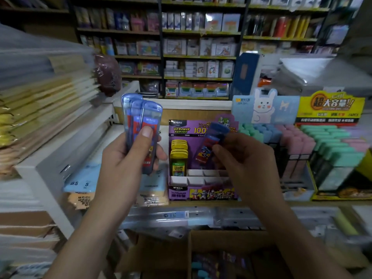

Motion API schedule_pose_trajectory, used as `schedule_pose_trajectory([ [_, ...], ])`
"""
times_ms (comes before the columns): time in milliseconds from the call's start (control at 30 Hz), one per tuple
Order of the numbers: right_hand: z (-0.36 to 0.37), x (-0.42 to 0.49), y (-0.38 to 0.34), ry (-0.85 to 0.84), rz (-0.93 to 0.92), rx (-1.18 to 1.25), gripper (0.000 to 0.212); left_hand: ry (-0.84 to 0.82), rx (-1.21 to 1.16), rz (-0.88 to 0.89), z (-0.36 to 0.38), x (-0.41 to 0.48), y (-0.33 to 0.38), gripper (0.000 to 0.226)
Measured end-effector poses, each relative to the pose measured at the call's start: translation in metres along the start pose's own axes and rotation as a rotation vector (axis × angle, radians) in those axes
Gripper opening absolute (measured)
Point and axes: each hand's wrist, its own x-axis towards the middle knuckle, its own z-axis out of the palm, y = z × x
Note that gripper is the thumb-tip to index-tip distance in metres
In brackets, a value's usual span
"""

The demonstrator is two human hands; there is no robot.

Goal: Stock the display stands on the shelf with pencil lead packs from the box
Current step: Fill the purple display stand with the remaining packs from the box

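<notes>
Left hand [128, 158]: raised at centre-left of the frame; the fingers are curled round a fanned bunch of blue packs [142, 125], with the thumb pressed flat on the front one.
Bunch: held upright, its rounded tops fanned toward the upper left; red labels are seen through the clear blue cases; the exact number cannot be told.
Right hand [247, 158]: placed right of centre; a single blue pack [211, 143] is pinched between the thumb and curled fingers.
Single pack: tilted, top toward the upper right, held in front of the purple display stand [201, 194] and above its white dividers [201, 174]; whether the stand is touched cannot be told.
Purple stand: set on the shelf [326, 203] at the centre of the frame; yellow packs [178, 156] are stacked in its left column.
Rabbit display stand [263, 105]: set just right of the purple one; filled with rows of pastel packs [281, 137] in teal, blue and pink.
Yellow display stand [330, 109]: set at the far right; filled with teal packs [338, 150].
Box [161, 252]: brown cardboard, open, seen at the bottom centre below the shelf; its contents are dark and blurred.
White rack [50, 164]: seen at the left, loaded with stacked notebooks [40, 97].
Paper pack [84, 178]: pale blue, marked B5, laid just left of the purple stand and partly hidden by the left hand.
Back shelves [201, 57]: spread across the top of the frame, filled with stationery.
</notes>
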Motion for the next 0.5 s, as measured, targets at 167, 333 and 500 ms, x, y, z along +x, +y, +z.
schedule_pose_trajectory([
  [167, 0.011, 0.005, 0.003, 0.031, -0.017, -0.079, 0.008, -0.021, -0.024, -0.03, 0.004, 0.016, -0.018, 0.033],
  [333, 0.019, 0.008, 0.007, 0.014, -0.04, -0.202, 0.011, -0.031, -0.117, -0.159, 0.001, 0.02, -0.029, 0.035],
  [500, 0.025, 0.008, 0.012, -0.034, -0.047, -0.333, 0.01, -0.044, -0.157, -0.192, -0.002, 0.02, -0.031, 0.037],
])
